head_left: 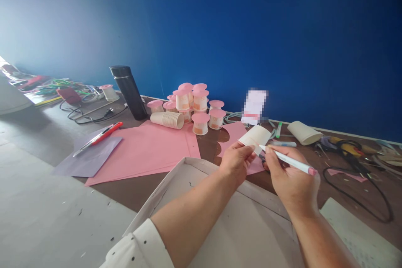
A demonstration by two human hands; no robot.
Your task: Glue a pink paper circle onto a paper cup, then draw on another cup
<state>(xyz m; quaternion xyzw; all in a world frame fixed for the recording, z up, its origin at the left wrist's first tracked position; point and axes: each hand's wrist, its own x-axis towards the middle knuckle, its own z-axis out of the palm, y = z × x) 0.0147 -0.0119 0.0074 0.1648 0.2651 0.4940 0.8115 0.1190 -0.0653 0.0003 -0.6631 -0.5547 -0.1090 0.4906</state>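
Note:
A white paper cup [258,135], tilted on its side, is gripped by my left hand [237,161], fingers closed near its lower edge. My right hand [290,180] is closed around a white marker pen [293,162] with a pink end. The pen's tip meets or almost meets the cup's side; any mark there is too faint to make out. Just behind the hands lies a pink paper sheet [230,134] with rounded cut-outs. Both forearms are above an open white box lid or tray [201,165].
Several paper cups topped with pink discs [200,123] stand by the wall, beside nested cups [166,119] and a black flask [129,92]. A red cutter knife [102,134] lies on purple paper [97,157]. Another cup [304,132] and cables [361,192] are at right.

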